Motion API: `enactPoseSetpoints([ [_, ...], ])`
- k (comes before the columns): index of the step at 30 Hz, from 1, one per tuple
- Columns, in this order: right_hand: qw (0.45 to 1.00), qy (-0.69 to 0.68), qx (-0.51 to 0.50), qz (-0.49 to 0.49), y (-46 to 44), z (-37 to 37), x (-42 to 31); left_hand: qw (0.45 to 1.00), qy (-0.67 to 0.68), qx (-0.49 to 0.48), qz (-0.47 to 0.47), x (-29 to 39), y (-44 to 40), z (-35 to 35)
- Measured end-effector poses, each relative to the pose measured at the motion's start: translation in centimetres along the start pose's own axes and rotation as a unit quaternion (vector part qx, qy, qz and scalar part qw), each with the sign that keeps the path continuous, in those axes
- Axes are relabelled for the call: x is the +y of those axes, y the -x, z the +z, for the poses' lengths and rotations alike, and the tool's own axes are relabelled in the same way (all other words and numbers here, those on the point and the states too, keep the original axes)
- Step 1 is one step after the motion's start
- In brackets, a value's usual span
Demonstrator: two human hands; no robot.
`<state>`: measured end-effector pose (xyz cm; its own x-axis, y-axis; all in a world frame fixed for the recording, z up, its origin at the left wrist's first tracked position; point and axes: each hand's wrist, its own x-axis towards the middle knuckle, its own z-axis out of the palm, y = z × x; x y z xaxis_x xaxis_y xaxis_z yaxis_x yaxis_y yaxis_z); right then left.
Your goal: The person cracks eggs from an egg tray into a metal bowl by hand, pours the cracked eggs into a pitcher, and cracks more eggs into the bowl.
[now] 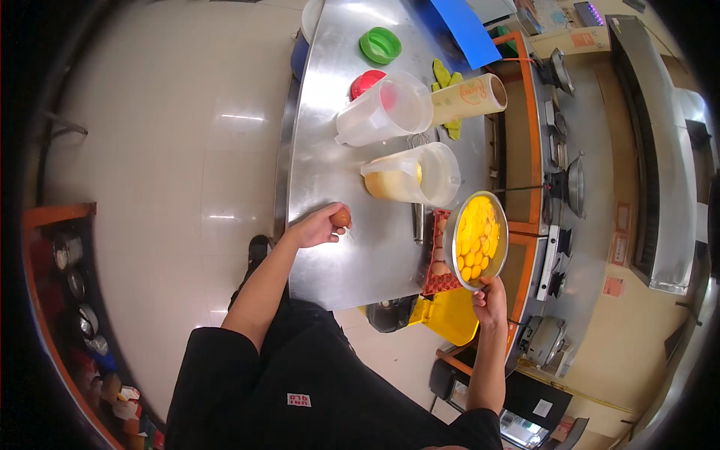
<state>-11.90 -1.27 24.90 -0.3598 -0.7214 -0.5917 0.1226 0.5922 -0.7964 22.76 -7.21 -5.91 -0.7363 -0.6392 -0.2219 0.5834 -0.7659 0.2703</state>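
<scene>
My left hand (319,228) is closed round a brown egg (341,218) above the steel table. With my right hand (490,303) I grip the near rim of a metal bowl (451,244), fingers bent over its edge. Many egg yolks (475,232) in clear white lie in the bowl, which is tilted toward me. Under the bowl's left side, a red egg tray (437,283) holds several brown eggs, partly hidden. Beyond my hands lies a clear plastic pitcher (442,174) with pale yellow liquid in it. A second, taller pitcher (375,120) is behind it.
On the steel table (360,262) are a green container (381,45), a red bowl (366,82), a printed roll (469,99), green cloth gloves (441,73) and a whisk (420,140). A yellow bin (454,319) stands below the near edge. Orange-framed shelving (534,135) runs along the right.
</scene>
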Motion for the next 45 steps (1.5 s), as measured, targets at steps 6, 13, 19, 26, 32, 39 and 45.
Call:
enactPoseSetpoints([
  [6,0.999,0.036,0.030,-0.005,1.1,2.9,-2.6,1.000,-0.002,0.002,0.002,0.0,1.0,-0.2],
  [13,0.999,0.042,0.015,-0.017,3.8,3.4,-1.7,1.000,-0.013,-0.001,0.017,-0.9,5.2,0.1],
  [19,0.998,0.051,0.006,-0.026,4.6,3.8,-1.7,1.000,-0.002,-0.005,0.021,-1.4,6.0,0.0],
  [26,0.997,0.073,0.024,-0.019,4.9,3.7,-2.1,1.000,-0.009,0.001,0.024,-1.4,6.6,0.5],
  [32,0.997,0.079,0.014,-0.016,5.1,3.4,-2.4,1.000,-0.013,0.001,0.025,-1.5,6.7,0.5],
  [39,0.994,0.101,0.025,-0.030,5.1,2.8,-2.6,1.000,-0.014,-0.002,0.024,-1.5,6.7,0.5],
  [45,0.993,0.108,0.026,-0.035,5.2,2.4,-3.1,1.000,-0.012,-0.001,0.022,-1.7,6.7,0.5],
])
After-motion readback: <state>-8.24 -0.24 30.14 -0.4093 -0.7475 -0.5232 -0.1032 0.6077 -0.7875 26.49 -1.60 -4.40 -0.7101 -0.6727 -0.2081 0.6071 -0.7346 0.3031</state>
